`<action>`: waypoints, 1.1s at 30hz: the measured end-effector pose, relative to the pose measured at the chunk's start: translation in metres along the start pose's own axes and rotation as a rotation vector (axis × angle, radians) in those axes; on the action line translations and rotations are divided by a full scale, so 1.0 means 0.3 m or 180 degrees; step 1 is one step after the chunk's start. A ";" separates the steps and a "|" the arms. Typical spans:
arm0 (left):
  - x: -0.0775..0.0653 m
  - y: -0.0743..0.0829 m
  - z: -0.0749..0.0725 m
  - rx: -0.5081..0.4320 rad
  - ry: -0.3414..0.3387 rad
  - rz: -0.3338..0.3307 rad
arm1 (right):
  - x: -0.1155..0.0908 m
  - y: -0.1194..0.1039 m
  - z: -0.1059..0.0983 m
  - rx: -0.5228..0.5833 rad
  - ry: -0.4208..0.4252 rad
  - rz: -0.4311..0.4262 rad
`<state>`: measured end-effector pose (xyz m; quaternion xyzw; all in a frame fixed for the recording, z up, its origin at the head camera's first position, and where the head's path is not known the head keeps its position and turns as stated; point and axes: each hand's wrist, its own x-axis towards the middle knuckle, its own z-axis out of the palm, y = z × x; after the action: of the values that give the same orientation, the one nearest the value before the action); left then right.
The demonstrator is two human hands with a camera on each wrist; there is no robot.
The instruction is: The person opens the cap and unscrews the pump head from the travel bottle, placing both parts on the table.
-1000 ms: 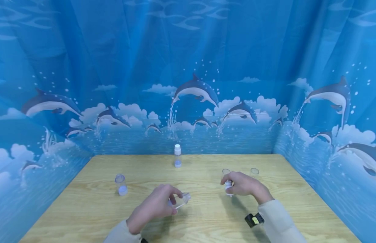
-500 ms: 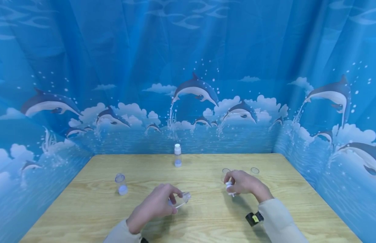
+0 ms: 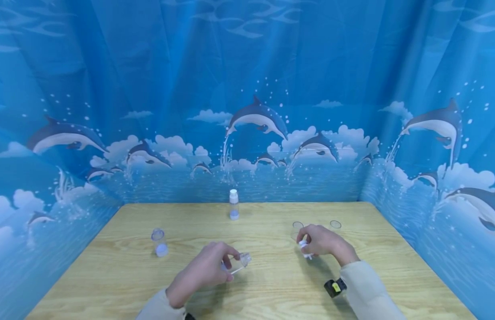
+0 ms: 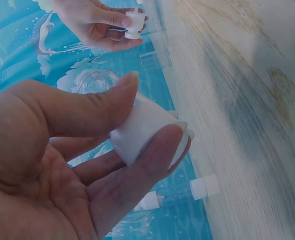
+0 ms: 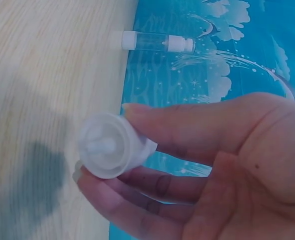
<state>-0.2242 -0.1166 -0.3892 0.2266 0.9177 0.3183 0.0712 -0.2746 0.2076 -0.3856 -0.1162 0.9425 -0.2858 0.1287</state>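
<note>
My left hand (image 3: 207, 266) grips a small clear bottle (image 3: 245, 259) by its white base (image 4: 143, 131), thumb on one side and fingers on the other. The bottle lies tilted above the table, its uncapped neck toward the right. Across from it, my right hand (image 3: 321, 241) pinches a white pump head (image 5: 106, 146) between thumb and fingers, also off the table. The pump head's round open underside and short central stem face the right wrist camera. A gap separates the pump head from the bottle.
Upright at the table's back middle stands a bottle with a white top (image 3: 234, 205). An open clear bottle (image 3: 159, 242) stands at left. Two clear caps are at right: one cap (image 3: 297, 227) just behind my right hand, another cap (image 3: 335, 225) farther right. A blue dolphin curtain (image 3: 247, 133) encloses the table.
My right hand has shifted slightly to the right and tilted the pump head, so its lower end now points more to the right. My left hand and its bottle stay still.
</note>
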 end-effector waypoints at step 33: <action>-0.001 0.000 0.000 0.0033 -0.0001 -0.0047 | 0.015 0.005 0.025 0.0035 -0.0023 0.0098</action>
<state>-0.2238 -0.1167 -0.3893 0.2202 0.9210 0.3130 0.0725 -0.2766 0.2036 -0.3932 -0.1020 0.9420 -0.2887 0.1372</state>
